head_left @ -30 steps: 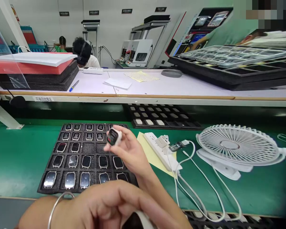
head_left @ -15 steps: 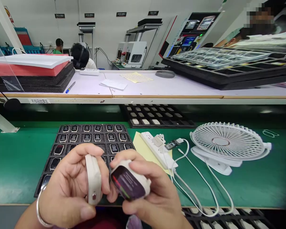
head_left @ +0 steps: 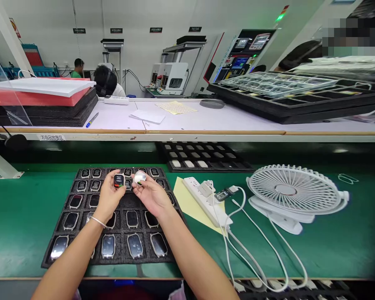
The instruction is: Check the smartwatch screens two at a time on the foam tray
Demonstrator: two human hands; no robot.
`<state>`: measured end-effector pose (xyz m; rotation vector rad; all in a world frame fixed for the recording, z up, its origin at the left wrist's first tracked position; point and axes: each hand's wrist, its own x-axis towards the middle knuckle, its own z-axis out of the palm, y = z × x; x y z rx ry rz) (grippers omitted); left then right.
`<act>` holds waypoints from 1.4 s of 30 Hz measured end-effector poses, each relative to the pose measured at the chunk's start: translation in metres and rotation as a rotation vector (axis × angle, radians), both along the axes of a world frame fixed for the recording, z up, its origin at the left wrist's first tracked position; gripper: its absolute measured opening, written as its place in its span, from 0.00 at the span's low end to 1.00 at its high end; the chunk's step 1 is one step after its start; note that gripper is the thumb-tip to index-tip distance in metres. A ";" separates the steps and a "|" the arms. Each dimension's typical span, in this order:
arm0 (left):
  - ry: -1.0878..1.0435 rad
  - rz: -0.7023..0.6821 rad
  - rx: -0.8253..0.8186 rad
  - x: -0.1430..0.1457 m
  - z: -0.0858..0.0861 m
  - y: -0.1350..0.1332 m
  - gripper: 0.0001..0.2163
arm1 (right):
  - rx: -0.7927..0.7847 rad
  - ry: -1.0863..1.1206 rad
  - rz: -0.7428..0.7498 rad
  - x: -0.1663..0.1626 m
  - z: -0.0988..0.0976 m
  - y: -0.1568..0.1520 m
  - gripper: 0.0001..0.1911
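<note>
My left hand point(head_left: 110, 192) grips a smartwatch point(head_left: 119, 180) by its sides, its lit dark screen facing me with small text and a bit of colour. In my right hand point(head_left: 150, 192) is a second smartwatch point(head_left: 140, 178), pale-cased and tilted, with glare over its face. Both are held above the far rows of a black foam tray point(head_left: 128, 257). Several watch bodies without straps sit in its pockets; the far ones show lit text, while near ones such as this watch point(head_left: 108, 246) have dark screens. My hands and forearms hide some pockets.
Right of the tray, a white power strip point(head_left: 203, 200) with plugs and cables lies on yellow paper point(head_left: 183, 196). A white clip fan point(head_left: 295, 189) stands farther right. Another watch tray point(head_left: 206, 156) sits under the shelf point(head_left: 181, 123). Foam trays point(head_left: 287, 106) are stacked on the shelf.
Both hands have moved forward, away from me, carrying the two smartwatches from close to the camera to over the tray's far rows. More of the tray's near rows now shows.
</note>
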<state>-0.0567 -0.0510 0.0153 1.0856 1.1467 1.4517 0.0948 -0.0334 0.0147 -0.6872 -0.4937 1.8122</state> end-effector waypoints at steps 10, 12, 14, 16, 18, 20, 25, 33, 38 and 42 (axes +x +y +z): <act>0.015 -0.038 0.135 0.010 -0.017 0.034 0.26 | 0.188 -0.081 0.016 0.004 -0.013 0.035 0.25; 0.024 -0.026 0.150 0.009 -0.021 0.040 0.26 | 0.204 -0.101 0.020 0.003 -0.017 0.041 0.26; 0.026 -0.012 0.149 0.006 -0.025 0.044 0.26 | 0.219 -0.112 0.035 0.003 -0.019 0.043 0.26; 0.023 -0.002 0.134 0.000 -0.029 0.046 0.26 | 0.230 -0.114 0.051 0.003 -0.021 0.042 0.26; 0.019 -0.004 0.116 -0.005 -0.031 0.044 0.27 | 0.233 -0.115 0.067 0.003 -0.021 0.039 0.25; 0.019 -0.016 0.105 -0.009 -0.032 0.041 0.28 | 0.232 -0.118 0.077 0.004 -0.021 0.035 0.23; 0.060 -0.020 0.123 -0.010 -0.026 0.030 0.26 | 0.267 -0.154 0.081 0.002 -0.020 0.026 0.18; 0.130 -0.054 0.105 -0.002 -0.018 0.011 0.27 | 0.324 -0.227 0.065 -0.003 -0.020 0.016 0.16; 0.097 -0.067 0.078 0.000 -0.018 0.008 0.31 | 0.323 -0.249 0.078 -0.002 -0.019 0.014 0.17; 0.044 -0.094 0.082 0.000 -0.016 0.007 0.31 | 0.332 -0.253 0.068 -0.001 -0.020 0.013 0.22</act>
